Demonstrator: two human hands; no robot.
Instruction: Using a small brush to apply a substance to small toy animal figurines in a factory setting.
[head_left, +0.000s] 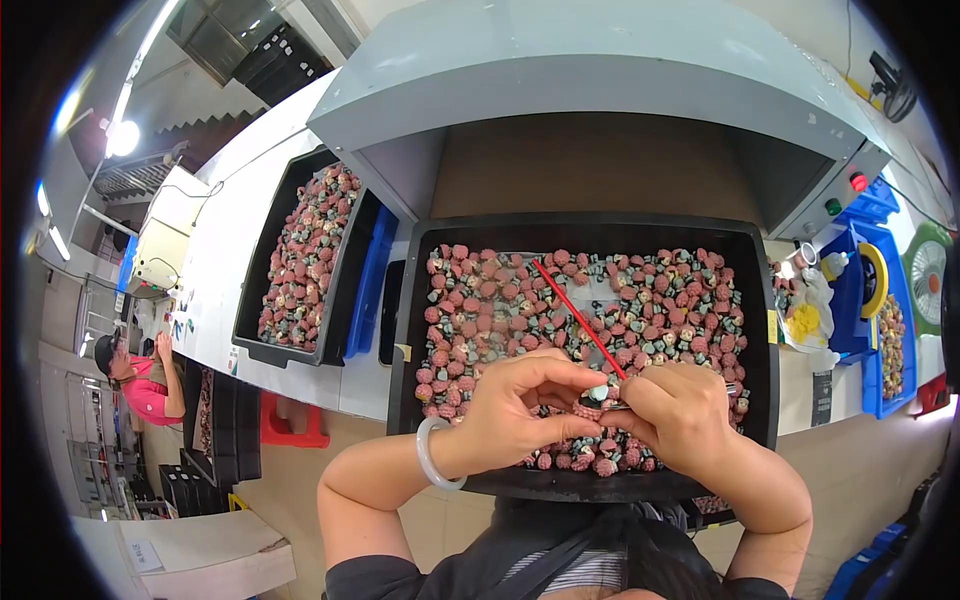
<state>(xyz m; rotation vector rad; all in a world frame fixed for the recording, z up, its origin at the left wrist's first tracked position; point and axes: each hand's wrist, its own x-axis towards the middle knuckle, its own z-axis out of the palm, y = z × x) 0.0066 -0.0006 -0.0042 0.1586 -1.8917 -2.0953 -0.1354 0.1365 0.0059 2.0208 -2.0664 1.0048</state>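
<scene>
My left hand (522,402), with a pale bangle at its wrist, pinches a small figurine (592,404) between thumb and fingertips. The figurine has a whitish-green top and a dark pink part. Close against it, my right hand (682,412) is closed on a thin red stick (580,318), which slants up and left over the tray. A slim metallic piece also shows at the right hand's fingers; its kind is unclear. Under both hands lies a black tray (590,228) filled with many similar pink and grey-green figurines (690,290).
A grey metal hood (600,90) with red and green buttons stands behind the tray. Another black tray (248,290) of figurines is at left, beside a blue bin (372,285). Blue bins (885,370) and a green fan (932,270) are at right. A person in pink (150,395) works far left.
</scene>
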